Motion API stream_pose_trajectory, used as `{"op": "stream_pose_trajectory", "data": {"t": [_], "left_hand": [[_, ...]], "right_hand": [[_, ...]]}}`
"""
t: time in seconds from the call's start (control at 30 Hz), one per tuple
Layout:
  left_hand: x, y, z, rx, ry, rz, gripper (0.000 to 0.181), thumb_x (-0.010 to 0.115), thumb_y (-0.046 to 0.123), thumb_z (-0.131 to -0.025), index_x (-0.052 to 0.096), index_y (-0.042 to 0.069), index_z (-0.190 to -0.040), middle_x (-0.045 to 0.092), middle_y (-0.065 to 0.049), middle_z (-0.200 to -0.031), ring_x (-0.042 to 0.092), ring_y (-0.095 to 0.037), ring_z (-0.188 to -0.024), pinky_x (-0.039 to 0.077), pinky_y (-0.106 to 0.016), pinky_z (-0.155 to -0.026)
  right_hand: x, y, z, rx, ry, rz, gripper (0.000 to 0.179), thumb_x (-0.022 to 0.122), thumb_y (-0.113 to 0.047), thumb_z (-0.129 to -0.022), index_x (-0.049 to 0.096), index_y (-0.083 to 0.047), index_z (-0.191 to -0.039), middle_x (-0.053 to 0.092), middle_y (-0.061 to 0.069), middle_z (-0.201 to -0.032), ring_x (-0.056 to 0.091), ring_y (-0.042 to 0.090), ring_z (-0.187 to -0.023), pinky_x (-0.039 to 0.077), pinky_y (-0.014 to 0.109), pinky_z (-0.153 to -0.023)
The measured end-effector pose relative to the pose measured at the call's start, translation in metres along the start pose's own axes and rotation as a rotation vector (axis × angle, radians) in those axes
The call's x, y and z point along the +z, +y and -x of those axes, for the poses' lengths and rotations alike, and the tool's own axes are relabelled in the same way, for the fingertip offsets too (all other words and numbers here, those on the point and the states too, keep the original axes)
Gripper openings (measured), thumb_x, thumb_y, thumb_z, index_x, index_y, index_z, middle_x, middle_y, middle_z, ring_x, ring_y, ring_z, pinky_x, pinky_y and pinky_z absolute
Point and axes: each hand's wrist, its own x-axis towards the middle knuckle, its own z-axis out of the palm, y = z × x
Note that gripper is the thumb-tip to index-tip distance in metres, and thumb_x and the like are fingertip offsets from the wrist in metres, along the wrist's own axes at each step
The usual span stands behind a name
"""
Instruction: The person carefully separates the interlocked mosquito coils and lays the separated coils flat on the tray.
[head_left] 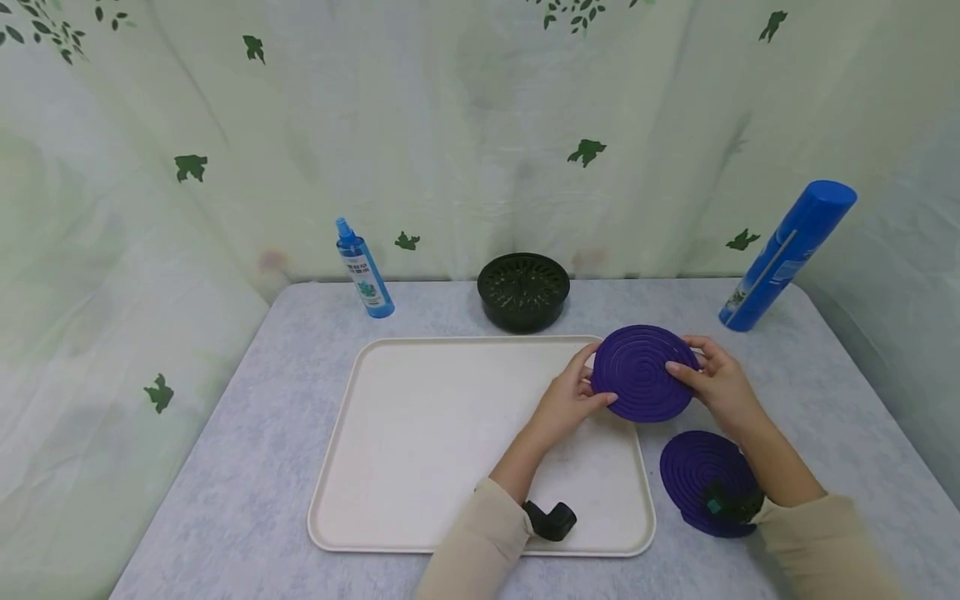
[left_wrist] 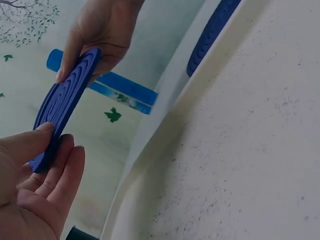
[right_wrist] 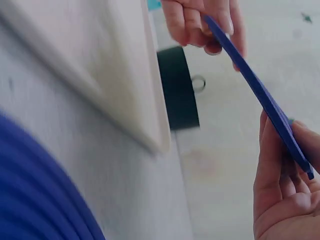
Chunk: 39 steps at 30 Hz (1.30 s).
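I pinch a raised purple disc [head_left: 639,379], left hand [head_left: 567,400] at nine o'clock, right hand [head_left: 726,390] at three; even pressure suits.

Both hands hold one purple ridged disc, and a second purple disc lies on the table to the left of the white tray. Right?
Wrong side: the second purple disc lies to the right of the white tray, as the head view shows. The left hand and right hand do hold the purple ridged disc.

Labels [head_left: 363,278] on the spray bottle [head_left: 365,268] and blue can [head_left: 787,255] are unreadable.
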Motion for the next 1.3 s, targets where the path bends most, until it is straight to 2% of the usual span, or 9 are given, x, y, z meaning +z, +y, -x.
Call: {"op": "stream_pose_trajectory", "data": {"t": [0.17,0.3,0.4,0.47,0.67,0.83,0.93,1.13,1.3], "left_hand": [[-0.02,0.006,0.014,-0.052,0.019,0.314,0.062,0.059,-0.009,-0.082,0.031,0.001,-0.136,0.058,-0.018,-0.097,0.062,-0.02,-0.076,0.053,-0.038,-0.069],[-0.032,-0.007,0.018,-0.122,0.158,0.451,0.043,0.059,-0.007,-0.083,0.043,-0.003,-0.122,0.06,-0.009,-0.091,0.06,-0.013,-0.071,0.054,-0.039,-0.066],[-0.041,-0.009,0.024,-0.141,0.254,0.489,0.03,0.059,-0.005,-0.083,0.047,-0.006,-0.111,0.062,-0.007,-0.086,0.06,-0.013,-0.068,0.054,-0.033,-0.061],[-0.048,-0.01,0.028,-0.142,0.282,0.512,0.028,0.059,-0.003,-0.084,0.049,-0.006,-0.109,0.063,-0.007,-0.084,0.06,-0.013,-0.067,0.054,-0.032,-0.06],[-0.064,-0.013,0.041,-0.158,0.241,0.6,0.024,0.054,-0.003,-0.087,0.049,-0.006,-0.11,0.064,-0.004,-0.084,0.062,-0.015,-0.075,0.053,-0.034,-0.069],[-0.073,-0.012,0.048,-0.187,0.234,0.611,0.022,0.052,-0.002,-0.089,0.049,-0.002,-0.11,0.064,-0.004,-0.084,0.062,-0.017,-0.075,0.054,-0.04,-0.066],[-0.076,-0.012,0.049,-0.205,0.244,0.598,0.023,0.052,-0.001,-0.089,0.049,-0.001,-0.111,0.063,-0.005,-0.085,0.061,-0.017,-0.075,0.054,-0.042,-0.065],[-0.079,-0.013,0.049,-0.256,0.248,0.577,0.026,0.053,0.0,-0.089,0.048,-0.002,-0.114,0.064,-0.006,-0.085,0.062,-0.016,-0.073,0.054,-0.036,-0.063],[-0.08,-0.012,0.05,-0.283,0.246,0.595,0.022,0.053,0.001,-0.089,0.051,0.003,-0.111,0.064,-0.006,-0.086,0.063,-0.016,-0.073,0.054,-0.035,-0.061]], "right_hand": [[0.021,0.003,0.004,-0.025,-0.027,-0.014,0.029,0.056,0.0,-0.087,0.047,-0.014,-0.11,0.064,-0.005,-0.093,0.063,0.008,-0.074,0.052,0.021,-0.06],[0.036,0.007,0.006,-0.023,-0.054,0.001,0.025,0.054,-0.003,-0.089,0.047,-0.011,-0.112,0.065,-0.003,-0.092,0.063,0.01,-0.073,0.053,0.024,-0.06],[0.047,0.01,0.008,-0.025,-0.05,0.061,0.021,0.051,-0.01,-0.092,0.046,-0.007,-0.112,0.065,-0.003,-0.087,0.062,0.011,-0.068,0.054,0.028,-0.057],[0.054,0.014,0.009,-0.024,-0.039,0.095,0.021,0.05,-0.014,-0.093,0.046,-0.004,-0.11,0.063,-0.003,-0.085,0.061,0.011,-0.067,0.054,0.03,-0.056],[0.073,0.023,0.011,-0.031,0.007,0.02,0.021,0.051,-0.015,-0.092,0.047,-0.002,-0.109,0.056,0.001,-0.086,0.057,0.012,-0.068,0.053,0.033,-0.053],[0.082,0.029,0.011,-0.038,0.009,-0.043,0.026,0.055,-0.008,-0.09,0.046,-0.007,-0.115,0.054,0.003,-0.088,0.059,0.013,-0.067,0.053,0.04,-0.055],[0.084,0.032,0.01,-0.089,0.007,0.006,0.033,0.057,-0.002,-0.087,0.045,-0.004,-0.117,0.051,0.005,-0.093,0.059,0.012,-0.068,0.054,0.037,-0.055],[0.083,0.033,0.01,-0.269,-0.003,0.149,0.037,0.059,0.011,-0.081,0.044,0.01,-0.115,0.048,0.008,-0.09,0.051,0.009,-0.074,0.05,0.021,-0.056],[0.082,0.031,0.01,-0.311,-0.009,0.271,0.038,0.062,0.011,-0.078,0.046,0.008,-0.113,0.048,0.008,-0.089,0.047,0.009,-0.076,0.046,0.016,-0.059]]}}
